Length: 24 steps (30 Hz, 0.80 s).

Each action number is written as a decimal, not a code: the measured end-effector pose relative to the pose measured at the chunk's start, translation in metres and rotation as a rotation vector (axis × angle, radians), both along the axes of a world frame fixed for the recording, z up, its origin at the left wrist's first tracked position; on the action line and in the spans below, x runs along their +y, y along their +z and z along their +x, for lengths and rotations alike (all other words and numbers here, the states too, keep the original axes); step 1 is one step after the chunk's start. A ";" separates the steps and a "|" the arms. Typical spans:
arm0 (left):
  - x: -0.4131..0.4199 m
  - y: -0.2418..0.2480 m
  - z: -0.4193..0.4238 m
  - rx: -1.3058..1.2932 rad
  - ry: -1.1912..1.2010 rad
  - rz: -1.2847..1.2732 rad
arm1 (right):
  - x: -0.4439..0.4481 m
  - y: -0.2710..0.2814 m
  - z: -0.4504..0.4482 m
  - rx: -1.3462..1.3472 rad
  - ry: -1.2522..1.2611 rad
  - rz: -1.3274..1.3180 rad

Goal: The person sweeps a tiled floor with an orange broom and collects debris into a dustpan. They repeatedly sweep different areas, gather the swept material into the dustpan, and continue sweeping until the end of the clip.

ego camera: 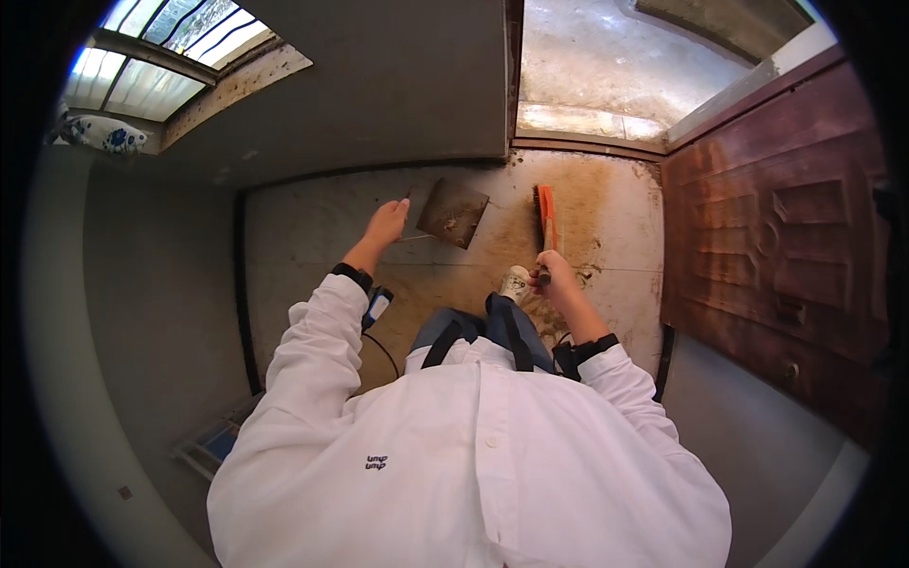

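Note:
My right hand (556,278) is closed around the handle of an orange hand brush (546,206), whose dark bristles face left toward the floor. To the left, my left hand (388,221) is closed on a thin handle, of which a short end shows above the fingers. A thin rod at that hand's lower side runs to a square metal dustpan (453,213). Some light-coloured debris lies in the pan. The brush is to the right of the dustpan, apart from it. Brown dirt stains (593,206) cover the tiled floor around the brush.
A reddish-brown panelled door (767,234) stands open at the right, beside a doorway with a raised sill (589,144). A grey wall (369,85) borders the floor ahead. My shoe (515,284) is just left of my right hand. A barred window (163,57) is at upper left.

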<state>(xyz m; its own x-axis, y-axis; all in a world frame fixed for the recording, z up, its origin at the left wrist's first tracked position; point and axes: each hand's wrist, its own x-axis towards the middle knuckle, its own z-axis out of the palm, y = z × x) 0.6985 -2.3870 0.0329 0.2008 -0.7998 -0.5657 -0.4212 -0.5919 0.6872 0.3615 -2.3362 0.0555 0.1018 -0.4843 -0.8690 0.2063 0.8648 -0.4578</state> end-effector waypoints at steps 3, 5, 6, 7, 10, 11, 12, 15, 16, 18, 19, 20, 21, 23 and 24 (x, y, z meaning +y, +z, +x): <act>-0.032 -0.013 0.013 -0.022 -0.086 -0.036 | -0.025 -0.007 0.014 0.016 -0.003 0.020; -0.056 -0.018 0.022 -0.079 -0.171 -0.083 | -0.039 -0.014 0.024 -0.003 -0.006 0.022; -0.069 -0.022 0.028 -0.122 -0.220 -0.109 | -0.046 -0.018 0.029 0.005 0.002 0.029; -0.079 -0.027 0.034 -0.168 -0.273 -0.152 | -0.052 -0.022 0.035 0.004 0.006 0.032; -0.117 -0.039 0.048 -0.131 -0.403 -0.131 | -0.063 -0.032 0.057 0.016 0.010 0.036; -0.130 -0.040 0.053 -0.119 -0.464 -0.134 | -0.066 -0.033 0.065 0.020 -0.004 0.044; -0.141 -0.044 0.057 -0.113 -0.525 -0.116 | -0.067 -0.034 0.072 0.009 -0.059 0.030; -0.167 -0.053 0.062 -0.079 -0.632 -0.048 | -0.068 -0.037 0.094 -0.009 -0.206 0.018; -0.174 -0.055 0.063 -0.056 -0.656 -0.059 | -0.069 -0.039 0.103 -0.028 -0.255 0.017; -0.187 -0.057 0.065 -0.026 -0.723 -0.083 | -0.071 -0.043 0.122 -0.047 -0.349 0.018; -0.193 -0.058 0.065 -0.017 -0.763 -0.095 | -0.071 -0.045 0.130 -0.045 -0.392 0.023; -0.198 -0.059 0.064 -0.019 -0.815 -0.087 | -0.068 -0.047 0.136 -0.041 -0.437 0.032; -0.203 -0.059 0.064 -0.027 -0.855 -0.107 | -0.066 -0.048 0.142 -0.048 -0.462 0.028; -0.212 -0.059 0.062 -0.073 -0.953 -0.131 | -0.063 -0.049 0.150 -0.038 -0.521 0.039; -0.215 -0.061 0.063 -0.066 -0.956 -0.087 | -0.061 -0.050 0.154 -0.034 -0.499 0.041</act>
<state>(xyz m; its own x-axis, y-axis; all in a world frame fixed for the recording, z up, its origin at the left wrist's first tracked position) 0.7618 -2.6022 -0.0277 -0.5288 -0.6803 -0.5075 -0.7383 0.0738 0.6704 0.5152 -2.3968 0.0053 -0.1043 -0.4464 -0.8887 0.6134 0.6745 -0.4108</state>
